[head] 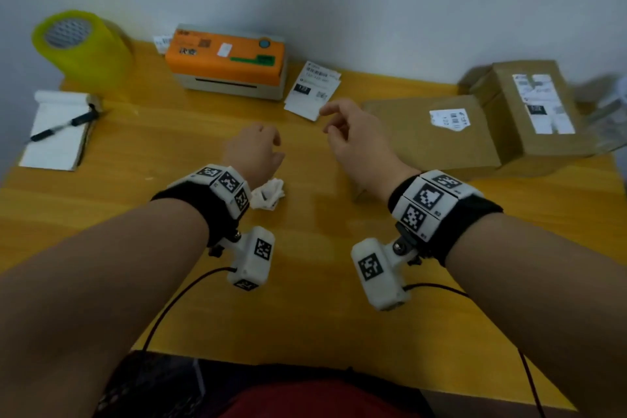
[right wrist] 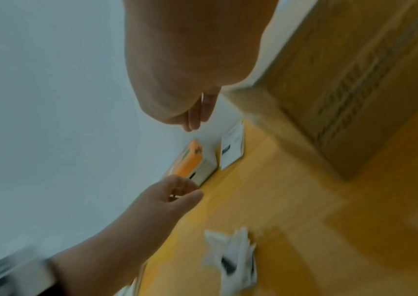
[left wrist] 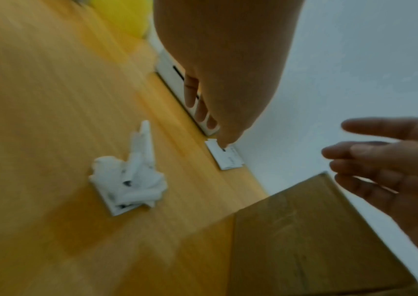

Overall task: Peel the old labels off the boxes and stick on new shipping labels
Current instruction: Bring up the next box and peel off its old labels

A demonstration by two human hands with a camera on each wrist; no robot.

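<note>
A crumpled white old label (head: 269, 193) (left wrist: 129, 180) (right wrist: 233, 258) lies on the yellow table just under my left wrist. My left hand (head: 268, 142) (left wrist: 207, 120) (right wrist: 182, 190) hovers above the table with loosely curled fingers and holds nothing. My right hand (head: 334, 119) (left wrist: 370, 160) (right wrist: 195, 120) hangs open beside it, close to a small stack of new labels (head: 312, 90) (left wrist: 225, 158) (right wrist: 231, 150). A flat cardboard box (head: 427, 132) (left wrist: 304, 230) with a torn label remnant (head: 448, 117) lies to the right. Behind it a taller box (head: 529, 105) carries a full label.
An orange-topped label printer (head: 225, 59) (right wrist: 190, 162) stands against the wall behind the hands. A yellow tape roll (head: 81, 41) and a notepad with a pen (head: 57, 132) sit at the left. The table (head: 305, 282) ends at my lap.
</note>
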